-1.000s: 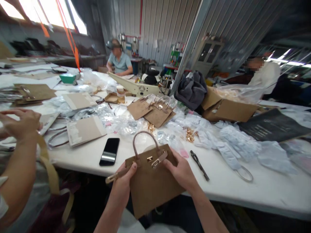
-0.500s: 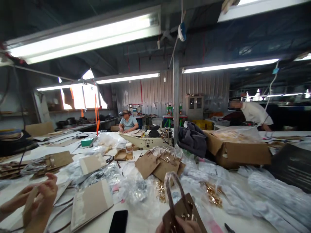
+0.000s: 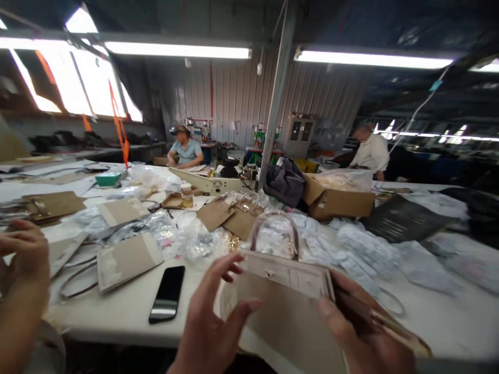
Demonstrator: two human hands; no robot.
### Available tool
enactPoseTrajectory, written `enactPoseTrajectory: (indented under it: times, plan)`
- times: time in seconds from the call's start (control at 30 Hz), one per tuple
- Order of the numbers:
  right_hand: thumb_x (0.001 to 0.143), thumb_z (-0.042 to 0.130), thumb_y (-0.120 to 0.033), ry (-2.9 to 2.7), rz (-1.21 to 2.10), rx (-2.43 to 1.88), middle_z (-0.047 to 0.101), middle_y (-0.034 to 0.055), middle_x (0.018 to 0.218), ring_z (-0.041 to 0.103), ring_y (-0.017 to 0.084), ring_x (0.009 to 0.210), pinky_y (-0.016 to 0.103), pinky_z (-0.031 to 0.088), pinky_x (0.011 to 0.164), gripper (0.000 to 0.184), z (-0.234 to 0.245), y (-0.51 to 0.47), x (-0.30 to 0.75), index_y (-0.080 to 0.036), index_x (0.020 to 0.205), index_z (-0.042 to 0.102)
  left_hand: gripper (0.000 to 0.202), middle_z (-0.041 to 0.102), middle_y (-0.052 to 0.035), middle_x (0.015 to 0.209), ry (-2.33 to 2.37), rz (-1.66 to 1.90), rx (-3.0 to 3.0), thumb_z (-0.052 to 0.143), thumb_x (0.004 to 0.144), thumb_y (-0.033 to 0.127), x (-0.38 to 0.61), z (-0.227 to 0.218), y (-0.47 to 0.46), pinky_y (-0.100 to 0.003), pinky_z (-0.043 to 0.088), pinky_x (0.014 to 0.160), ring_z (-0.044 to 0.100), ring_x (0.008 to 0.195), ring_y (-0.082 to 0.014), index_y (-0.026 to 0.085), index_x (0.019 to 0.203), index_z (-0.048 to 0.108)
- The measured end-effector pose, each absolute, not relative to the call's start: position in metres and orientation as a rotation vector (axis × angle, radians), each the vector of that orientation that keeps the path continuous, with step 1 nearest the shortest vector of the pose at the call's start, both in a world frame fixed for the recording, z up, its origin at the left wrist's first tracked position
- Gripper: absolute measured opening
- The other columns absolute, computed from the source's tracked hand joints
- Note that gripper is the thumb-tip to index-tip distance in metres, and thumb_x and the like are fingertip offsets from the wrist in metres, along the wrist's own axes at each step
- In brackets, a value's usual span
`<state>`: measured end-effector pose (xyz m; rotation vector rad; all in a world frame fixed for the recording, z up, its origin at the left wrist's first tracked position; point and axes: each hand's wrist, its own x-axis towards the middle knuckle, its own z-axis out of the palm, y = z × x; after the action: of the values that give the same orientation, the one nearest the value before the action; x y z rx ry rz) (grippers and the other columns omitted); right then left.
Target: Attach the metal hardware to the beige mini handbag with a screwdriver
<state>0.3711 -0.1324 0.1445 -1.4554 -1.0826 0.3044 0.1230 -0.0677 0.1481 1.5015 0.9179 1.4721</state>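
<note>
Fluorescent tubes (image 3: 179, 50) glow across the top of the frame, in front of a corrugated wall (image 3: 241, 88) and a slanting metal post (image 3: 276, 93). Below, a long white table (image 3: 125, 318) is crowded with clear plastic wrap (image 3: 198, 241). At lower centre right, a taupe handbag (image 3: 290, 317) is held up near the camera, its pale inner edge facing the viewer and its arched handle (image 3: 275, 215) rising above. The right hand (image 3: 370, 332) is clamped on the bag's right side, thumb in front, beside a strap with a gold-toned metal edge (image 3: 401, 332). The left hand (image 3: 212, 311) has fingers and thumb spread apart at the bag's left side; whether it touches the bag cannot be told. To the left lie a black phone (image 3: 167, 295) and a beige panel piece (image 3: 130, 259), while a co-worker's hand (image 3: 27, 254) enters at the left edge. Brown bags (image 3: 244, 223) overlap at mid-frame beside gold-coloured fittings (image 3: 233, 242). Farther back, a person in light blue (image 3: 187, 151) sits upper left of centre, and a cardboard box (image 3: 343, 201) stands right of centre.
</note>
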Motion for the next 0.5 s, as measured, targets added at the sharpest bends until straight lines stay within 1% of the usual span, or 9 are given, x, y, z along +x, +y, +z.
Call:
enactPoseTrajectory:
  times: [0.03,0.1,0.13,0.17,0.27,0.3,0.33,0.4,0.5]
  plan:
    - [0.084,0.086,-0.057,-1.013,0.447,-1.423,0.083,0.0109,0.109,0.080,0.037,0.092,0.041,0.069,0.073,0.048,0.146,-0.133,0.379,-0.030,0.123,0.082,0.068,0.069,-0.0161,0.145,0.993,1.537,1.515,0.100,0.073,0.045,0.116,0.151,-0.062,-0.055,0.057,0.110,0.064,0.128,-0.0460,0.031,0.137,0.079]
    - [0.082,0.086,-0.052,-0.883,0.719,-1.338,0.083,0.0103,0.103,0.079,0.036,0.085,0.042,0.067,0.067,0.043,0.140,-0.131,0.393,-0.027,0.117,0.082,0.078,0.066,-0.0146,0.151,1.046,1.517,1.539,0.103,0.065,0.043,0.103,0.155,-0.050,-0.052,0.055,0.113,0.059,0.137,-0.0477,0.030,0.139,0.079]
    - [0.081,0.087,-0.049,-0.832,0.832,-1.296,0.082,0.0096,0.102,0.078,0.035,0.083,0.042,0.066,0.067,0.041,0.131,-0.128,0.398,-0.027,0.115,0.081,0.079,0.065,-0.0139,0.152,1.029,1.435,1.557,0.103,0.065,0.043,0.098,0.154,-0.045,-0.051,0.054,0.115,0.057,0.140,-0.0482,0.030,0.139,0.079]
    - [0.079,0.088,-0.047,-0.802,0.923,-1.252,0.082,0.0089,0.102,0.077,0.035,0.083,0.042,0.065,0.068,0.041,0.121,-0.126,0.403,-0.027,0.114,0.080,0.075,0.067,-0.0136,0.150,0.989,1.313,1.576,0.101,0.068,0.044,0.095,0.151,-0.041,-0.050,0.054,0.115,0.058,0.140,-0.0481,0.029,0.139,0.079]
    - [0.073,0.091,-0.046,-0.803,1.054,-1.182,0.081,0.0075,0.100,0.076,0.033,0.084,0.041,0.063,0.071,0.040,0.082,-0.120,0.414,-0.026,0.106,0.079,0.051,0.077,-0.0147,0.133,0.787,0.888,1.577,0.085,0.088,0.051,0.089,0.135,-0.039,-0.049,0.058,0.109,0.068,0.128,-0.0453,0.024,0.131,0.083]
    - [0.073,0.092,-0.047,-0.814,1.068,-1.184,0.080,0.0071,0.098,0.075,0.032,0.083,0.041,0.062,0.071,0.040,0.069,-0.119,0.416,-0.027,0.105,0.079,0.047,0.079,-0.0152,0.127,0.728,0.778,1.550,0.080,0.093,0.052,0.088,0.128,-0.042,-0.049,0.059,0.106,0.071,0.123,-0.0440,0.022,0.128,0.084]
    - [0.073,0.093,-0.049,-0.823,1.074,-1.197,0.080,0.0066,0.097,0.074,0.032,0.082,0.041,0.062,0.071,0.041,0.058,-0.118,0.419,-0.027,0.104,0.079,0.045,0.080,-0.0155,0.122,0.699,0.715,1.511,0.077,0.094,0.054,0.087,0.120,-0.045,-0.049,0.061,0.102,0.073,0.117,-0.0428,0.021,0.125,0.085]
    - [0.072,0.095,-0.050,-0.839,1.073,-1.242,0.080,0.0055,0.093,0.073,0.030,0.078,0.040,0.061,0.069,0.043,0.040,-0.117,0.421,-0.027,0.104,0.078,0.046,0.080,-0.0149,0.107,0.762,0.754,1.407,0.081,0.088,0.058,0.083,0.106,-0.055,-0.046,0.064,0.092,0.075,0.107,-0.0407,0.021,0.115,0.086]
    - [0.064,0.102,-0.051,-0.899,1.119,-1.264,0.079,0.0047,0.086,0.070,0.028,0.072,0.038,0.059,0.066,0.050,0.027,-0.115,0.420,-0.026,0.099,0.078,0.050,0.076,-0.0111,0.086,1.016,0.965,1.264,0.088,0.075,0.064,0.076,0.086,-0.068,-0.039,0.064,0.075,0.075,0.094,-0.0373,0.022,0.104,0.084]
